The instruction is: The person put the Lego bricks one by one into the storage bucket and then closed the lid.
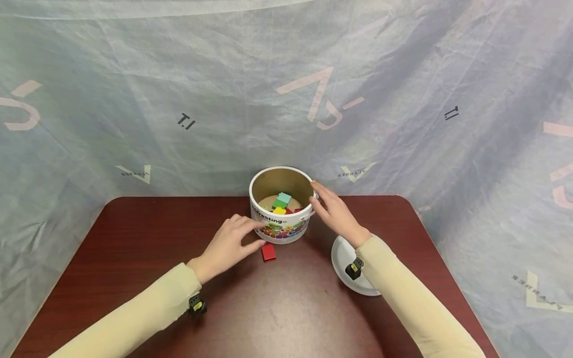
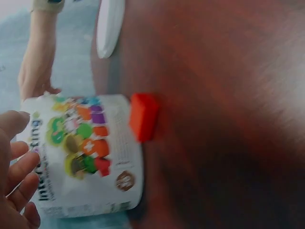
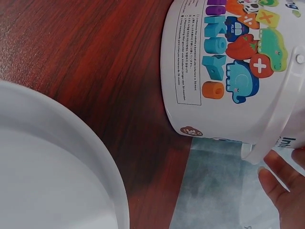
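Note:
A white bucket printed with colourful toy pictures stands upright at the back of the table, several toy blocks inside it. My right hand is at the bucket's right rim, fingers extended, close by the white handle. Close to the bucket's front wall is my left hand, its fingers loosely bent and spread from the thumb, with nothing between them. A small red block lies on the table right before the bucket, near the left thumb; in the left wrist view the red block shows beside the bucket's base.
A round white lid or shallow dish lies on the table to the right, partly under my right forearm. The dark red wooden table ends at a hanging grey cloth behind the bucket and at both sides.

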Action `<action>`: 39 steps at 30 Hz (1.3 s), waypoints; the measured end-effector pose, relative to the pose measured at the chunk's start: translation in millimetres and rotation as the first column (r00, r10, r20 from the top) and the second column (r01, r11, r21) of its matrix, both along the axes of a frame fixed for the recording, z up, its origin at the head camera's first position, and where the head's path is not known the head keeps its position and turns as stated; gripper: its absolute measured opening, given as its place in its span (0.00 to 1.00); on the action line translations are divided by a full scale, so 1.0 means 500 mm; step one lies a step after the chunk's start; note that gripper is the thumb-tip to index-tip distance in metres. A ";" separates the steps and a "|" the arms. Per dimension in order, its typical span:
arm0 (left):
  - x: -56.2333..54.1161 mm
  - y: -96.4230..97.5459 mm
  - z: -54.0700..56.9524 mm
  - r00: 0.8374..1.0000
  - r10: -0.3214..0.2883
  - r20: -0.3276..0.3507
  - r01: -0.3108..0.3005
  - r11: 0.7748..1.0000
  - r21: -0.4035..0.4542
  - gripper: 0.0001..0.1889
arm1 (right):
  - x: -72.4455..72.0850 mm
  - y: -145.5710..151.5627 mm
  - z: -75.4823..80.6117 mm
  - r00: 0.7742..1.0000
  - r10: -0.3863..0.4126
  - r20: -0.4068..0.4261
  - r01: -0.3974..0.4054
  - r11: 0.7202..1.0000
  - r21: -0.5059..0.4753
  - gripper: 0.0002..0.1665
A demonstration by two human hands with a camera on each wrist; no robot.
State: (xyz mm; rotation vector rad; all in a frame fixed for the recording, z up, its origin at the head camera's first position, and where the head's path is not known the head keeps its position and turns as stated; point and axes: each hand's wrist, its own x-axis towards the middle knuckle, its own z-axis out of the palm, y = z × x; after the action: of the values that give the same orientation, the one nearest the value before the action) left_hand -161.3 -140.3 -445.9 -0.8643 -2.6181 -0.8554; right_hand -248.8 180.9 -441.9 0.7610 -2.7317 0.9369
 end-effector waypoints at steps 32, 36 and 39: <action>0.011 0.058 -0.142 0.963 0.139 0.232 -0.120 0.988 -0.093 0.25 | -0.002 0.000 -0.002 0.999 -0.011 -0.041 0.011 1.000 0.017 0.33; 0.011 0.059 -0.145 0.958 0.144 0.247 -0.130 0.989 -0.074 0.22 | -0.002 0.001 -0.003 0.999 -0.010 -0.043 0.011 1.000 0.016 0.33; 0.011 0.058 -0.146 0.954 0.151 0.260 -0.138 0.988 -0.067 0.21 | -0.002 0.001 -0.003 0.999 -0.010 -0.045 0.011 1.000 0.019 0.33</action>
State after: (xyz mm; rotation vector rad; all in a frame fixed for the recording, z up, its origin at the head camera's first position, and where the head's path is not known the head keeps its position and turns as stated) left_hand -155.7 -111.2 -518.9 -0.5941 -2.8996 -0.9282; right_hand -249.7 181.4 -443.6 0.7609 -2.7070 0.8812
